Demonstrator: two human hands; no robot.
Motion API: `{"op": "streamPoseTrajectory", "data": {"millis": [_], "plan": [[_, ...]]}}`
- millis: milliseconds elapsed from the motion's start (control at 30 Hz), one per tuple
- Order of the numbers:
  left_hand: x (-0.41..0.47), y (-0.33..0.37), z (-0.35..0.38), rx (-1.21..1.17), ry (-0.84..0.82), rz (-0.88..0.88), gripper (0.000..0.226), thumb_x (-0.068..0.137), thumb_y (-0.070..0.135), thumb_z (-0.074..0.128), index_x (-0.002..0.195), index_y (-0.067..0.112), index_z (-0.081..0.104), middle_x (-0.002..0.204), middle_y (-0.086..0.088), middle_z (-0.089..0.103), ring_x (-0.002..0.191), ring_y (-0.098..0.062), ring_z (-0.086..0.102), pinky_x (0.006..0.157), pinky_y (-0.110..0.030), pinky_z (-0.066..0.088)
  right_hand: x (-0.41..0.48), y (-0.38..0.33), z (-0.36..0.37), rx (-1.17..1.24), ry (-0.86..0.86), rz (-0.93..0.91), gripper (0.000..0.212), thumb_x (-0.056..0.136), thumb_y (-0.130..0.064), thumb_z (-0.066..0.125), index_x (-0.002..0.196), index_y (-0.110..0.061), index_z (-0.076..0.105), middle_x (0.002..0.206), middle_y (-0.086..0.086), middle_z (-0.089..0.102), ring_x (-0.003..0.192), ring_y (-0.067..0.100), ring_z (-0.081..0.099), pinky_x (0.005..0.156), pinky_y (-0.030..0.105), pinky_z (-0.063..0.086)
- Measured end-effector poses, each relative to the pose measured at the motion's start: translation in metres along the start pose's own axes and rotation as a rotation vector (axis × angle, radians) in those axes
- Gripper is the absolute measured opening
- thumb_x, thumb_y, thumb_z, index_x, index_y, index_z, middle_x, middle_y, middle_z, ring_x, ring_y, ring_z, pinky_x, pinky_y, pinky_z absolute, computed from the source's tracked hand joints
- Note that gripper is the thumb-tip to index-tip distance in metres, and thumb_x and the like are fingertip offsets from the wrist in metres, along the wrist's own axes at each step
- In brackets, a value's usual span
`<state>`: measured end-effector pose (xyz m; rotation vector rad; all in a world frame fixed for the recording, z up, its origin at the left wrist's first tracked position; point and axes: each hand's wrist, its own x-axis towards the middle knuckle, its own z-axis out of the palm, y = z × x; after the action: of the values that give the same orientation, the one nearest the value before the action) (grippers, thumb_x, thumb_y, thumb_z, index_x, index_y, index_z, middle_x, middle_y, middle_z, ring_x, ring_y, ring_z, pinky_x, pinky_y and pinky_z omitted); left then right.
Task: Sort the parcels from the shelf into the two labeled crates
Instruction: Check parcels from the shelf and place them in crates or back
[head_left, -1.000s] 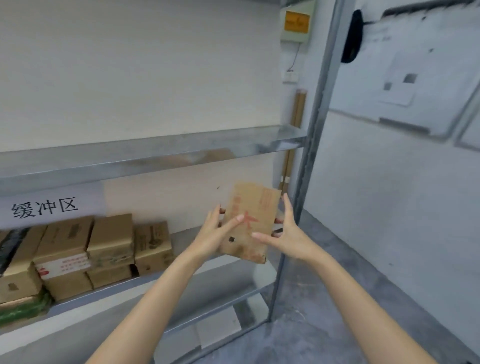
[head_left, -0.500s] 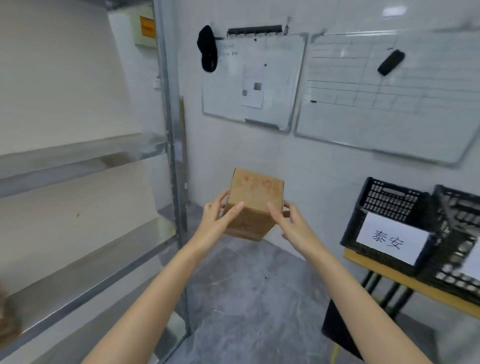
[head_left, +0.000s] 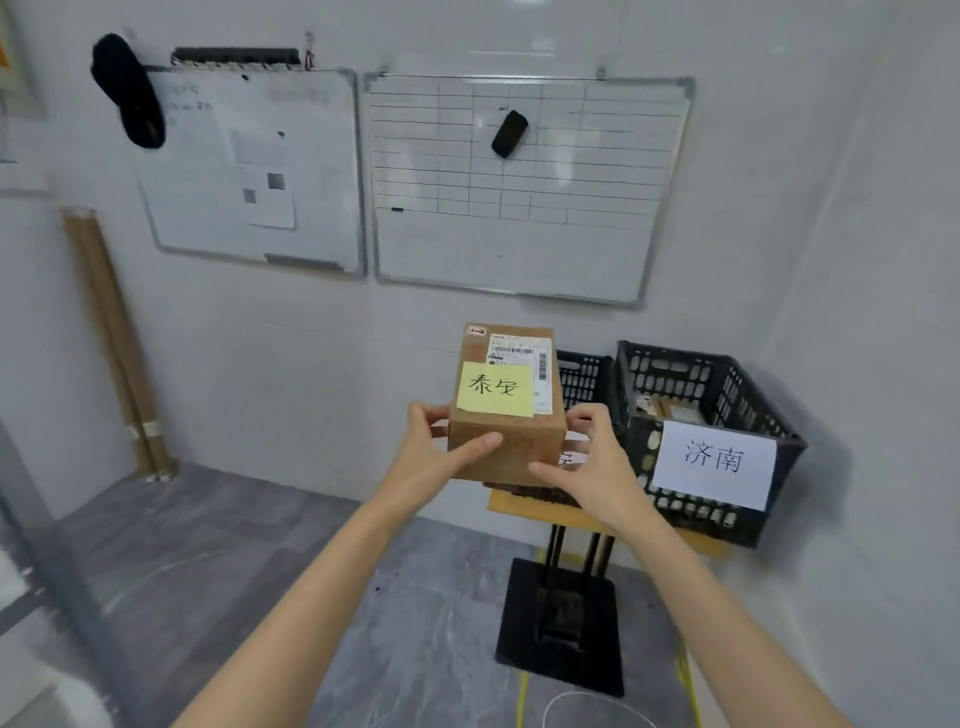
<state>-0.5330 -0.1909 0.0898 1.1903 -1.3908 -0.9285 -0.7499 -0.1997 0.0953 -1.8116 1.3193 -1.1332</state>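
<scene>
**A:** Where is the parcel?

**B:** In the middle of the frame, held up in front of me. My left hand (head_left: 431, 452) grips the parcel (head_left: 519, 452) on its left side, with the thumb lying across the near face. My right hand (head_left: 587, 467) grips the right side, with the thumb at the lower near edge.

**A:** What is on top of it?

**B:** A yellow note (head_left: 496, 389) with 泰安 handwritten on it. Just behind that is a white shipping label (head_left: 519, 353) with barcodes.

**A:** And the crates?

**B:** There are two black ones, side by side on the counter (head_left: 524, 506), right of centre. The right crate (head_left: 670, 353) has a white sheet (head_left: 714, 462) on its front reading 济南, and something brown lies inside it. The left crate (head_left: 582, 379) is mostly hidden behind the parcel, so I cannot read its sign.

**A:** What is on the wall?

**B:** A gridded whiteboard (head_left: 571, 234) in the upper middle has a black eraser (head_left: 509, 133) stuck on it. A plainer whiteboard (head_left: 208, 208) hangs to its left.
</scene>
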Motion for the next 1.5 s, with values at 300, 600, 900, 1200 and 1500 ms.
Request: {"op": "streamPoseTrajectory", "data": {"millis": [300,600,900,1200,1500], "plan": [[0.048,-0.002,0.117,0.074,-0.143,0.117,0.128,0.052,0.056,0.087,0.147,0.051,0.002,0.127,0.034,0.035,0.110,0.016,0.043,0.077,-0.002,0.034,0.013,0.057,-0.089,-0.033,0.075,-0.002,0.121,0.066,-0.016,0.090,0.154,-0.035,0.009,0.141,-0.001,0.046,0.121,0.011,0.052,0.101,0.042,0.051],[0.091,-0.010,0.188,0.099,-0.233,0.200,0.112,0.063,0.028,0.089,0.147,0.041,0.017,0.126,0.035,0.045,0.116,0.018,0.042,0.090,-0.008,0.038,0.038,0.095,-0.133,-0.105,0.125,-0.001,0.123,0.061,-0.042,0.091,0.153,-0.037,0.010,0.145,-0.008,0.034,0.129,0.006,0.037,0.111,0.043,0.040],[0.159,-0.036,0.217,0.078,-0.229,0.197,0.113,0.064,0.020,0.089,0.149,0.036,0.017,0.125,0.029,0.048,0.112,0.018,0.046,0.082,0.000,0.038,0.103,0.131,-0.142,-0.322,0.086,-0.028,0.123,0.071,-0.046,0.084,0.155,-0.038,-0.005,0.160,-0.004,0.015,0.139,0.015,0.031,0.105,0.033,0.035],[0.271,-0.068,0.203,0.108,-0.248,0.224,0.092,0.059,0.037,0.085,0.130,0.058,0.031,0.122,0.035,0.056,0.119,0.008,0.051,0.092,-0.008,0.041,0.225,0.173,-0.108,-0.404,-0.028,0.060,0.113,0.082,-0.045,0.075,0.154,-0.041,-0.012,0.162,0.001,0.008,0.142,0.029,0.033,0.111,0.052,0.037],[0.393,-0.119,0.172,0.171,-0.286,0.110,0.097,0.062,0.034,0.087,0.133,0.052,0.024,0.116,0.039,0.051,0.109,0.020,0.049,0.084,-0.003,0.041,0.350,0.210,-0.069,-0.375,-0.145,0.130,0.116,0.083,-0.050,0.073,0.154,-0.035,-0.019,0.163,0.002,0.005,0.142,0.026,0.033,0.114,0.047,0.034]]}}
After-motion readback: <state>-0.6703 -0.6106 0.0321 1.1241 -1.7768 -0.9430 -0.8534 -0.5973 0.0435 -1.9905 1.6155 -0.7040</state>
